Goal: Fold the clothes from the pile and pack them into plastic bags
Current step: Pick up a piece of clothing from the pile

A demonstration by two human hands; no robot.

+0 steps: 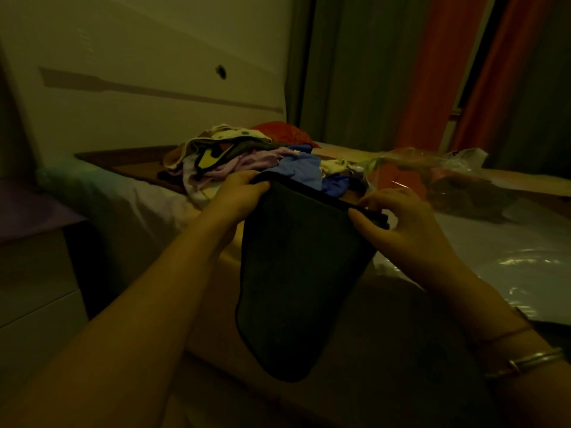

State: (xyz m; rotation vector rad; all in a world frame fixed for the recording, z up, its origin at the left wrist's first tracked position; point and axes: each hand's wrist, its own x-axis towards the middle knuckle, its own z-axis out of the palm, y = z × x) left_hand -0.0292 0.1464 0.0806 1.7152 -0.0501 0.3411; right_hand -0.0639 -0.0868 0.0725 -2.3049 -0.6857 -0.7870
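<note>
left hand (239,193) and right hand (398,217) each pinch the top edge of what looks like a dark garment (296,273)

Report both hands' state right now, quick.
Left hand: grips the top left corner of the dark cloth.
Right hand: pinches the cloth's top right corner, which hangs down between both hands.
</note>
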